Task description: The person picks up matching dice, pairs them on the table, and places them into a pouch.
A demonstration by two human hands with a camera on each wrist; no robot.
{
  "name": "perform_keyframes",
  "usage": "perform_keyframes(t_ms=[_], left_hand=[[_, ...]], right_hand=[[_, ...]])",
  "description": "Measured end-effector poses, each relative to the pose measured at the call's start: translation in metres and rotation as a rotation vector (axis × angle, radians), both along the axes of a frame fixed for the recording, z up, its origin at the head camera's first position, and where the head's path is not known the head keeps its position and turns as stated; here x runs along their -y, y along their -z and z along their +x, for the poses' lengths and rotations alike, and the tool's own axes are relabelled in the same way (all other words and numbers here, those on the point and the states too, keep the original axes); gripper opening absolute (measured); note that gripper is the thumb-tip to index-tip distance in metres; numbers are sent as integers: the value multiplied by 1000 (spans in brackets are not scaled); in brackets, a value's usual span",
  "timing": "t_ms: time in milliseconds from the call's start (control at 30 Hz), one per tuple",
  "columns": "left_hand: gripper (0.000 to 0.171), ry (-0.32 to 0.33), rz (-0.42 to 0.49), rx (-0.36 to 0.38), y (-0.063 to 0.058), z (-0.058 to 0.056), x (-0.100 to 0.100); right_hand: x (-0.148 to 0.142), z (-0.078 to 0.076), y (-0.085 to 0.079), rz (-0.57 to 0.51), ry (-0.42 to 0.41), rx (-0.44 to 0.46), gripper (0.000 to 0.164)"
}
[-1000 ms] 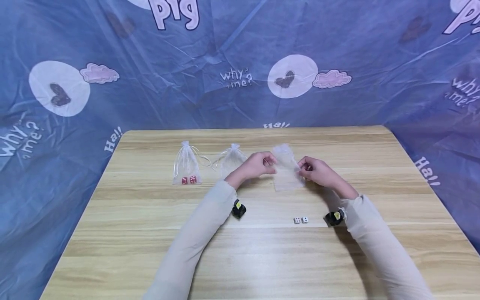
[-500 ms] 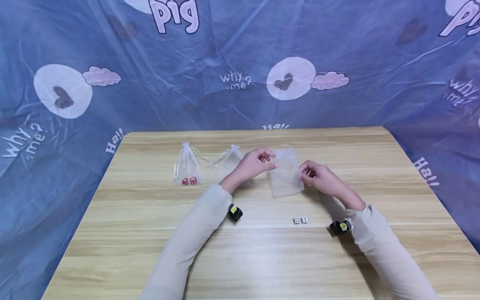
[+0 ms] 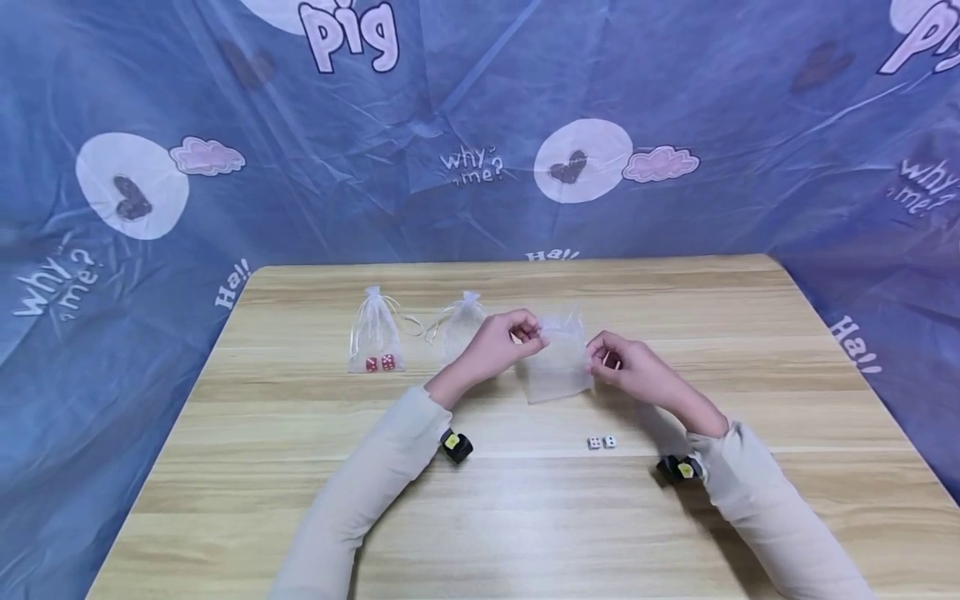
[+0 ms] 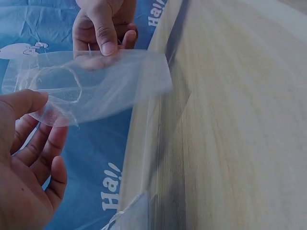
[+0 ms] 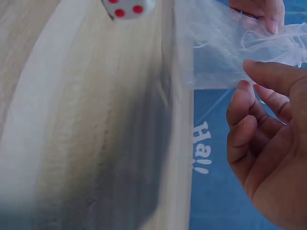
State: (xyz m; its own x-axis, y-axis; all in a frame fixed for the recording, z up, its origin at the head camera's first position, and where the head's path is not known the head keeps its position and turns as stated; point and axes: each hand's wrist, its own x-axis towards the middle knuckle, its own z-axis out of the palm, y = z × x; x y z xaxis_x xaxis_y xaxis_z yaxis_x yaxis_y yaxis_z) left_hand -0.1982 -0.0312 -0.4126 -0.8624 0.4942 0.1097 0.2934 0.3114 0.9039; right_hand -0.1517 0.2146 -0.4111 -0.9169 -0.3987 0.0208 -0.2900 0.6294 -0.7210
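A sheer white drawstring pouch [image 3: 557, 371] is held up between both hands above the table. My left hand [image 3: 497, 343] pinches it near its top end, where the cord loop shows in the left wrist view. Thumb and fingertips of my right hand [image 3: 633, 367] pinch the pouch's side edge, seen close in the right wrist view [image 5: 276, 124]. The pouch hangs flat and see-through, with nothing visible inside. Two white dice [image 3: 602, 442] lie side by side on the table, nearer to me than the pouch.
At the left, another sheer pouch [image 3: 375, 329] with two red dice [image 3: 380, 363] inside lies on the wooden table [image 3: 480, 533]. A further pouch [image 3: 461, 325] lies partly hidden behind my left hand. A blue printed cloth [image 3: 375, 192] hangs behind the table.
Both hands have brought the pouch slightly left and nearer to me. Its lower end has swung leftward. The dice and the other pouches stay where they were.
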Motion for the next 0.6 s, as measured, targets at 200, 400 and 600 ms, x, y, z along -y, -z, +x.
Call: perform_keyframes(t_ms=[200,400,600], left_hand=[[10,8,-3,-19,-4,9,8],[8,27,-33,-35,-11,19,19],[9,47,-63,-65,-13,26,25]], right_hand=[[3,6,-12,4,-16,-91,23],[9,13,-32,-34,-30,-131,27],[19,17,-45,-73,-109,-140,33]])
